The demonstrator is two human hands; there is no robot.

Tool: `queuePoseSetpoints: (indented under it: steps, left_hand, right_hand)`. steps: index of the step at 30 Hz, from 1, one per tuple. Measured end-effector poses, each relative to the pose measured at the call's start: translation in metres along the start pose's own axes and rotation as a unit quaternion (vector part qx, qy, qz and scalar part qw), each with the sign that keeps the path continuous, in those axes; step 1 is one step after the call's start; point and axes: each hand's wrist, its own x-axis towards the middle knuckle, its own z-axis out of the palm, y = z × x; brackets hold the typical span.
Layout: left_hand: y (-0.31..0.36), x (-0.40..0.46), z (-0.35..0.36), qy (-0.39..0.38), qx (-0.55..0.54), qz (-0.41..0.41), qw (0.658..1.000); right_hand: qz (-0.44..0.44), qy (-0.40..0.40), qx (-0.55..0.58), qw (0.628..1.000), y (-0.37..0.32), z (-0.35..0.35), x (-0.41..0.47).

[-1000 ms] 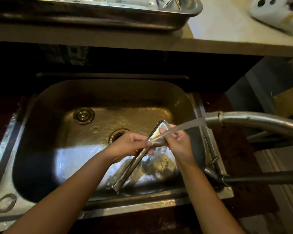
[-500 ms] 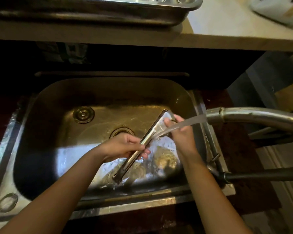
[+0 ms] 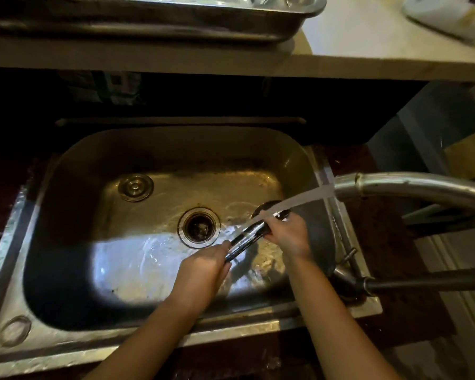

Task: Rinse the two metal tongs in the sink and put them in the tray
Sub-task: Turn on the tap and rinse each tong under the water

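One pair of metal tongs (image 3: pixel 246 237) lies slanted over the right half of the steel sink (image 3: pixel 66 171), under the stream from the faucet (image 3: pixel 395 185). My left hand (image 3: pixel 203 270) grips its lower end. My right hand (image 3: pixel 285 237) holds its upper part, where the water hits. The tongs' far tip (image 3: pixel 266 205) shows dark beyond my right fingers. A metal tray (image 3: pixel 176 23) sits on the shelf above the sink, with some shiny metal at its right end that is cut off by the frame's top. A second pair of tongs is not clearly visible.
The drain (image 3: pixel 199 227) is at the sink's middle and a round plug (image 3: pixel 135 187) lies left of it. The faucet's dark hose (image 3: pixel 422 281) runs along the right rim. A white object (image 3: pixel 444 15) lies on the counter at the top right.
The tongs have dropped lower and flatter in the sink. My left hand slid down to their lower end, and my right hand moved onto the upper part under the stream.
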Motion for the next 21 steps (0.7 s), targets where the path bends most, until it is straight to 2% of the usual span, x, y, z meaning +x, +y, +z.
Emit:
queuePoseSetpoints:
  steps: [1, 3, 5, 6, 8, 12, 19, 21]
  left_hand:
    - [0.005, 0.0, -0.001, -0.01, -0.023, -0.026, 0.999]
    - [0.012, 0.008, -0.007, -0.049, -0.156, -0.127, 0.978]
    - [0.014, 0.023, -0.015, -0.107, -0.338, -0.212, 0.911]
    - [0.013, 0.031, -0.019, -0.13, -0.388, -0.217, 0.886]
    - [0.012, 0.047, -0.028, -0.169, -0.441, -0.202, 0.858]
    - [0.012, 0.066, -0.039, -0.178, -0.492, -0.168, 0.835]
    - [-0.026, 0.029, -0.032, -0.275, -0.474, -0.188, 0.815]
    - [-0.025, 0.031, -0.033, -0.291, -0.447, -0.177, 0.827]
  right_hand:
    - [0.014, -0.006, 0.033, 0.999, 0.002, -0.002, 0.001]
    - [0.018, -0.024, 0.074, 0.997, 0.004, -0.005, 0.002]
    - [-0.015, -0.052, 0.087, 0.995, 0.004, -0.007, 0.003]
    - [-0.037, -0.067, 0.085, 0.993, 0.002, -0.009, 0.002]
    - [-0.069, -0.099, 0.087, 0.989, -0.004, -0.008, 0.001]
    - [-0.117, -0.141, 0.112, 0.977, -0.021, -0.008, -0.004]
    - [-0.132, -0.072, 0.154, 0.977, -0.05, -0.033, -0.003]
    - [-0.121, -0.081, 0.139, 0.979, -0.048, -0.027, -0.007]
